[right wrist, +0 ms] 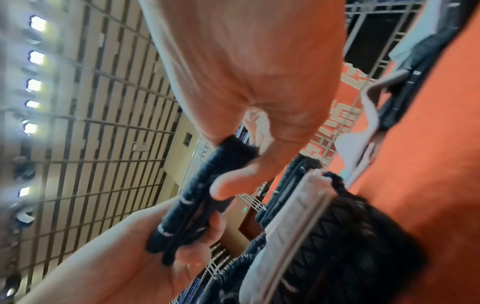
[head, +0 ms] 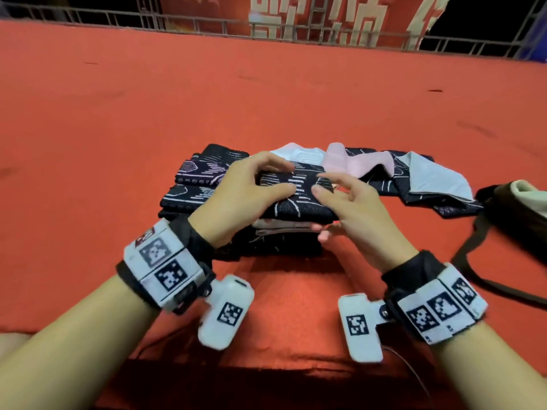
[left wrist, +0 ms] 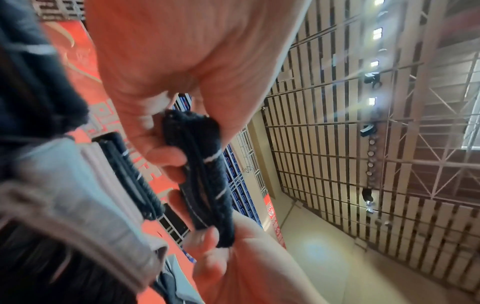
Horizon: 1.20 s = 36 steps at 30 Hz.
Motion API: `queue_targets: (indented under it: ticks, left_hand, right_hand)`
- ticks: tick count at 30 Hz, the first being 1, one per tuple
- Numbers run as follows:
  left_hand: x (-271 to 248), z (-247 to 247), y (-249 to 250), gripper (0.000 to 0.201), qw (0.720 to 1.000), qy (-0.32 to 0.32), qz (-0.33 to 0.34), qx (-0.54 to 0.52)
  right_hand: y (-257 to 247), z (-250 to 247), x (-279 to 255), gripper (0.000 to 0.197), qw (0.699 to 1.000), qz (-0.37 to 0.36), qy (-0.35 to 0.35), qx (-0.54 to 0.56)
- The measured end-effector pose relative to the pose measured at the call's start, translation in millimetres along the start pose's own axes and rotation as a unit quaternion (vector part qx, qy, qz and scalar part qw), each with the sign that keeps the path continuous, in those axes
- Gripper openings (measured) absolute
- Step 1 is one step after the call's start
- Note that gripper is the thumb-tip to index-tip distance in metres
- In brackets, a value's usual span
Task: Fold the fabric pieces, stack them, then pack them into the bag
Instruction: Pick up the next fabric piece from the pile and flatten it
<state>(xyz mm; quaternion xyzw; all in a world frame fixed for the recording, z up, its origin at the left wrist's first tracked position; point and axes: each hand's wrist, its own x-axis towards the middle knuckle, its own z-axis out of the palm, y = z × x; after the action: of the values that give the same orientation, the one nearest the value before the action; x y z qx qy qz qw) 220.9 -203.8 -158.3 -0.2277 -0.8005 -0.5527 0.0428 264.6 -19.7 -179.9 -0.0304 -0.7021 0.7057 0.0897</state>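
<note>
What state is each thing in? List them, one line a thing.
Folded dark piece: folded, held just above the stack by both hands.
Left hand: grips the piece's left edge.
Right hand: grips its right edge, thumb on top.
Stack: dark and light folded layers, on the red cloth.
Second stack: folded, left of the first.
Loose fabrics: unfolded, spread out.
Bag: lying at the right; whether open, cannot tell.
</note>
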Motion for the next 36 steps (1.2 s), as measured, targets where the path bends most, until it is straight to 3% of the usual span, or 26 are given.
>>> queue_targets:
  ticks: [5,9,12,13,15,17,21,24,27,33,36]
  left_hand:
    - [42.2,-6.9,5.7,0.037,0.967,0.020,-0.002,0.254]
    - [42.4,0.9,6.0,0.030,0.909,-0.015,-0.022,0.415]
    - [32.0,11.8,4.2,0.023,0.845,-0.033,0.003,0.534]
    - [27.8,16.0,2.6,0.021,0.837,-0.031,0.020,0.546]
    - [22.9,24.8,-2.3,0.022,0.863,-0.048,0.043,0.501]
    - [18.6,32.0,-7.6,0.026,0.904,-0.118,0.034,0.409]
    - [15.4,41.9,-33.0,0.054,0.898,-0.233,-0.003,0.374]
    - [22.6,43.9,-52.0,0.039,0.896,-0.242,-0.020,0.372]
    - [27.6,43.7,-55.3,0.041,0.898,-0.265,-0.038,0.348]
    - [9.2,50.0,-53.6,0.054,0.917,-0.214,-0.017,0.336]
    - [8.0,44.3,-42.8,0.058,0.918,-0.237,-0.040,0.316]
  right_hand:
    - [-15.7,2.9,23.9,0.038,0.988,-0.018,0.065,-0.137]
    - [-2.8,9.5,27.4,0.018,0.914,-0.066,0.074,-0.393]
    - [1.9,17.5,23.1,0.010,0.880,-0.055,0.066,-0.467]
    - [0.2,20.4,21.7,0.009,0.872,-0.062,0.073,-0.479]
    - [-5.1,25.2,19.7,0.009,0.851,-0.089,0.082,-0.511]
    - [-4.7,27.9,19.9,0.015,0.831,-0.105,0.060,-0.543]
    - [12.0,28.7,21.5,0.021,0.815,-0.081,-0.017,-0.574]
    - [12.8,30.6,27.1,0.016,0.784,-0.068,-0.033,-0.617]
    - [8.0,31.5,34.2,0.014,0.758,-0.083,-0.043,-0.646]
    - [-11.5,22.1,51.1,0.016,0.789,-0.011,-0.113,-0.603]
    - [-18.4,22.2,55.4,0.015,0.802,0.029,-0.127,-0.583]
